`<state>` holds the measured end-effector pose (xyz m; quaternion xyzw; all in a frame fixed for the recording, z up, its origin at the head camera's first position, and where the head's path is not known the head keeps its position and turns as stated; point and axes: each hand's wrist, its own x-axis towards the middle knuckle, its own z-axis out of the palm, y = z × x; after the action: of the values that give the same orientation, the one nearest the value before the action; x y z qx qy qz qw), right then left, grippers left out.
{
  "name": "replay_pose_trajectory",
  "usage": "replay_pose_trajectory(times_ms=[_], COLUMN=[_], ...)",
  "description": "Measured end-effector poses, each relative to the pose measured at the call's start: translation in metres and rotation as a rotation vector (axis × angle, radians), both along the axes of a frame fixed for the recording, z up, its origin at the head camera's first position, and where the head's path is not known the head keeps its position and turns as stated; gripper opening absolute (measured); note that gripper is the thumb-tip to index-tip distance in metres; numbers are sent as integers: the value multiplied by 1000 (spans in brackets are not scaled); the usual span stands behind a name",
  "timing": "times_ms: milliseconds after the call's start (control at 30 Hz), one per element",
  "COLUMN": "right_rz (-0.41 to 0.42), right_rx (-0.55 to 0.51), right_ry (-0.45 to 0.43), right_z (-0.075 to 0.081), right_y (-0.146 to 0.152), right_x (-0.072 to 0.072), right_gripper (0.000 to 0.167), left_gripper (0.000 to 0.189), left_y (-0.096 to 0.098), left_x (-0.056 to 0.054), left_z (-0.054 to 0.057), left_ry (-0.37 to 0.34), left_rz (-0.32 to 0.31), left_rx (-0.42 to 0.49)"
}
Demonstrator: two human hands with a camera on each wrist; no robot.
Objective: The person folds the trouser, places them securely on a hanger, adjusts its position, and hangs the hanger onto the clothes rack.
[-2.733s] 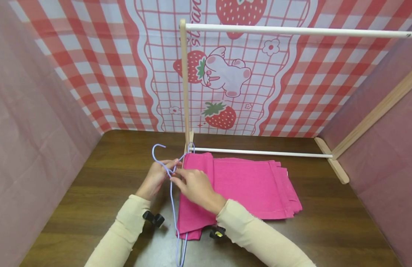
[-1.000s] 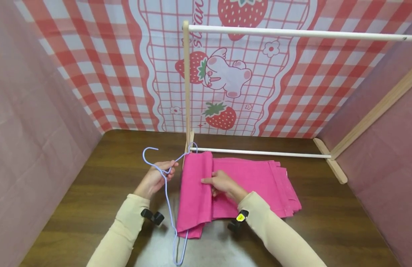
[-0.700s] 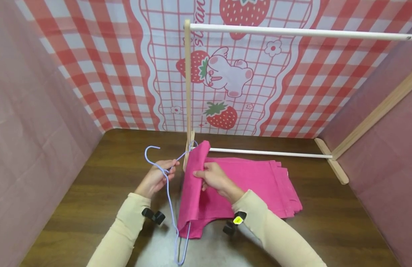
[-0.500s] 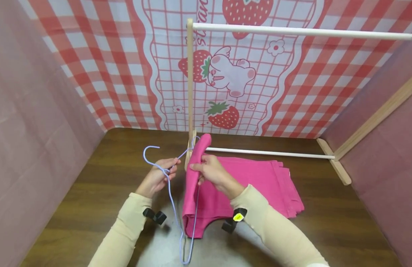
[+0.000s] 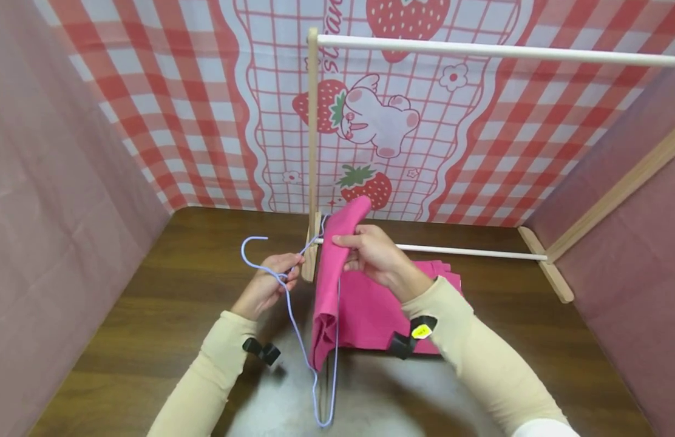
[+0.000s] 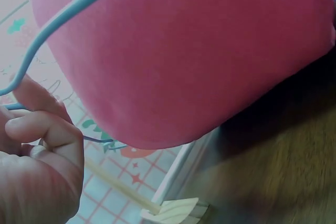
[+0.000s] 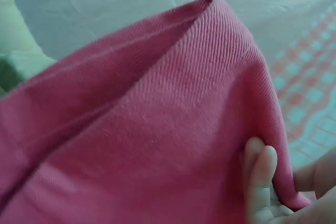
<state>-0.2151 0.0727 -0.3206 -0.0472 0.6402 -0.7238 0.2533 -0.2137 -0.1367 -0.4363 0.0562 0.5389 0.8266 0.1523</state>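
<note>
My left hand [image 5: 269, 285] pinches a thin lavender wire clothes hanger [image 5: 291, 312] just below its hook, which points up and left. A pink garment [image 5: 337, 267] is folded over the hanger's long bottom bar, with the bar's near end showing beneath the fold. Thumb on one side and fingers on the other, my right hand [image 5: 378, 258] grips the folded layers near their far end. The right wrist view shows the garment's doubled cloth [image 7: 157, 150] between those fingers. In the left wrist view the hanger wire [image 6: 73, 11] crosses in front of the cloth.
Behind the hands stands a rack with a white top rod [image 5: 479, 50], a low white bar [image 5: 468, 250] and a wooden post [image 5: 312, 121] close to the garment's far end. A strawberry-print checked cloth [image 5: 201, 145] backs the brown table [image 5: 141, 315].
My right hand has left the hanger's neck, taken hold of the garment's folded flap and raised it up and away. The hanger rises and tilts with it; the garment's loose part draws left.
</note>
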Motion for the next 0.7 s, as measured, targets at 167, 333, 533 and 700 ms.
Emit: replay_pose_trajectory(times_ms=[167,333,533,700], right_rz=[92,62,3,-21], right_rx=[38,124,192,278], right_ry=[0,5,-26,-26], right_z=[10,14,5,-12], right_y=[37,82,133,169], right_x=[-11,-21,-25,-25], right_gripper=[12,13,17,19], left_gripper=[23,21,19,18], left_y=[6,10,15,21], left_x=[-3,-5,-6,-5], left_z=[0,-3,-4,-2], left_ry=[-10,-23,-30,-30], left_rz=[14,24,20,18], left_rx=[-30,6,71,113])
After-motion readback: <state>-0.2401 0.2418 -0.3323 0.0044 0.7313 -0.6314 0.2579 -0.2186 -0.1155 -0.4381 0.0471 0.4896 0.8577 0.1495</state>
